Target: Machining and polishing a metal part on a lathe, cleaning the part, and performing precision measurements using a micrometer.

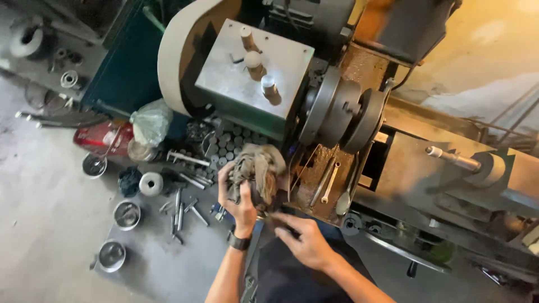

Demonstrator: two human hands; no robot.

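Grey concrete floor (45, 224) and an old metal lathe (359, 140) fill the workshop view from above. Left hand (238, 199), wearing a dark wristwatch (240, 242), is closed around a crumpled, grease-stained brown rag (258, 168), held just in front of the lathe's near edge, below the grey-green headstock box (252, 73). Right hand (306, 241) lies just beside the rag's lower end; its fingers (283, 221) are blurred, so whether they pinch the cloth cannot be told. Judged from this, the step in hand is wiping or gathering with the rag; a next move would call for a firm hold clear of the round steel chuck (348, 112). At the floor's left side lie loose steel bolts (182, 210), three small round metal bowls (126, 215) and a knotted clear plastic bag (150, 124).
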